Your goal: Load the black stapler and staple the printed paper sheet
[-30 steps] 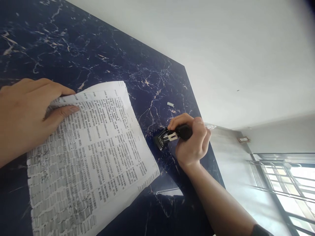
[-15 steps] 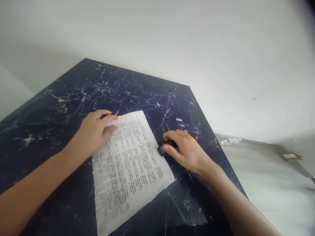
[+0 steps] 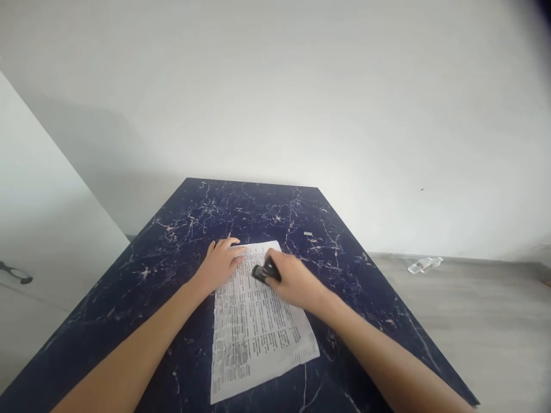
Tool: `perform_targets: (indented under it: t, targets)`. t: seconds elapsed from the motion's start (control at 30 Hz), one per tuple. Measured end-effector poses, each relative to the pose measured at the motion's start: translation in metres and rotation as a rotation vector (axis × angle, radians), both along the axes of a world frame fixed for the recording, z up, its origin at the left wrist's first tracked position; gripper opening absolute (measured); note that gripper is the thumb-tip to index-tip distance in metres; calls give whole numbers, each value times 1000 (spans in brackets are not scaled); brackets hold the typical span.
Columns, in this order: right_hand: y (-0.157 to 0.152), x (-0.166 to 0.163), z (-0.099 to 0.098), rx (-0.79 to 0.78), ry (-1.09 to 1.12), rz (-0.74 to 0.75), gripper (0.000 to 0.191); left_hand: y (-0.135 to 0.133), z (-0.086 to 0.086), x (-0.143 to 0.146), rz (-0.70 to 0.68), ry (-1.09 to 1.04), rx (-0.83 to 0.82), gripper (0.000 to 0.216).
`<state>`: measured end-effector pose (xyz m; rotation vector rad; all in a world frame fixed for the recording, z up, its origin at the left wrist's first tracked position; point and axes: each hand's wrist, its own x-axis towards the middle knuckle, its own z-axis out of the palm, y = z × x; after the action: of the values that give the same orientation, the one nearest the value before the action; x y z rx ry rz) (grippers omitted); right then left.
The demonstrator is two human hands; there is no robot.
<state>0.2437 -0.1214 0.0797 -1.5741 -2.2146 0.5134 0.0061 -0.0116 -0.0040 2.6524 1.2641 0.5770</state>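
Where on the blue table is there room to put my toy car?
The far end of the table, beyond the paper, is bare. So are the left side beside the left hand and the right edge, apart from a small staple strip. It is crowded in the middle: both hands, the right hand holding a stapler.

A dark blue marble-patterned table point(image 3: 181, 229) with pale veins fills the lower middle of the view, its far edge close to a plain white wall point(image 3: 275, 86). On the tabletop, toward the far right corner, lies a small silvery strip of staples point(image 3: 307, 234), well apart from anything else. To the right of the table, a clear plastic bottle point(image 3: 424, 264) lies on its side on the grey floor point(image 3: 473, 321) near the wall's base. At the left, a white panel point(image 3: 38, 229) carries a dark handle point(image 3: 15, 272).
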Motion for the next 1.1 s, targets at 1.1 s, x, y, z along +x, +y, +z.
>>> perform_targets:
  t: [1.1]
  targets:
    - [88, 88, -85, -44, -401, -26, 86, 27, 12, -40, 269, -493, 143, 29]
